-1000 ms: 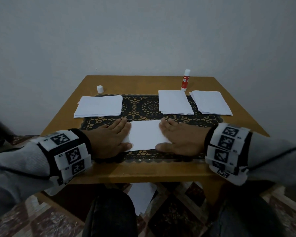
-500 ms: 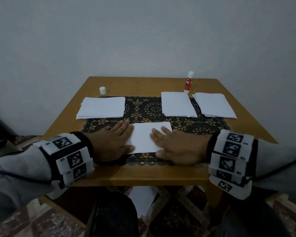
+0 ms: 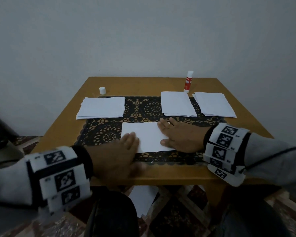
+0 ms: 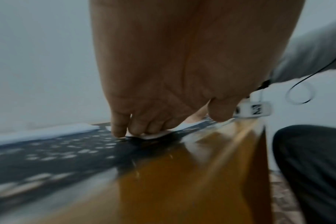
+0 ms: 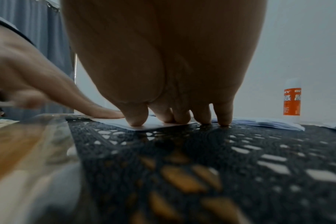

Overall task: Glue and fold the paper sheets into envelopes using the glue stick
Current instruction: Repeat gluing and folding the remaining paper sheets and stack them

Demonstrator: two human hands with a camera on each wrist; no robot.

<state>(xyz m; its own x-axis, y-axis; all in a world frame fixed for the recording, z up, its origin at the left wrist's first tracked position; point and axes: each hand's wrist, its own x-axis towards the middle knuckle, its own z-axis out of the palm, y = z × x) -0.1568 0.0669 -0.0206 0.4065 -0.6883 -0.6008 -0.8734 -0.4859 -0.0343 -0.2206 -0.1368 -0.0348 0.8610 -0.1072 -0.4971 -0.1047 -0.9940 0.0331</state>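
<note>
While both hands lie flat on the work, the scene reads as follows.

Folded sheet: the folded sheet lies on the lace mat at the near middle of the table, its near edge close to the mat's border.

Right hand: the right hand is spread open, palm down, on the sheet's right end; in the right wrist view its fingertips press the paper.

Left hand: the left hand, also open and flat, has slid from the sheet's left end toward its near left corner and is blurred with motion.

Meaning of the change: probably a smoothing stroke that sets a crease or glued seam; this envelope looks close to finished.

Glue stick: the glue stick stands uncapped at the far right, its cap at the far left.

Paper supply: the left stack and two right stacks wait on the far side of the mat.
</note>
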